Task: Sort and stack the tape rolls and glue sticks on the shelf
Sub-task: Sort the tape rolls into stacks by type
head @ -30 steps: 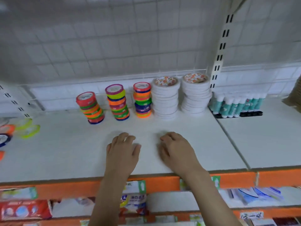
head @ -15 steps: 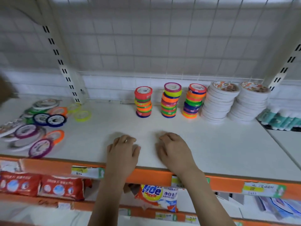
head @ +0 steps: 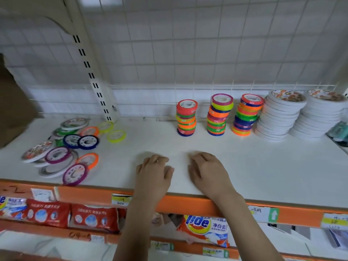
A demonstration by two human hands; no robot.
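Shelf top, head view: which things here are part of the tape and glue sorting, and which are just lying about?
Part of the job:
- loose tape rolls, scattered at left
- three coloured tape stacks
- two white tape stacks
- glue sticks, barely in view at right edge
- left hand and right hand, resting on the shelf, holding nothing

Just lying about:
- red packets on the lower shelf
- detergent bag
- price labels

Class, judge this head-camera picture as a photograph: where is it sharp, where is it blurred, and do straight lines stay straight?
Head view: both hands, left hand and right hand, look fairly sharp; the loose tape rolls at left are smeared; the shelf's orange edge and wire grid bow from wide-angle distortion; lighting is soft, with faint shadows.
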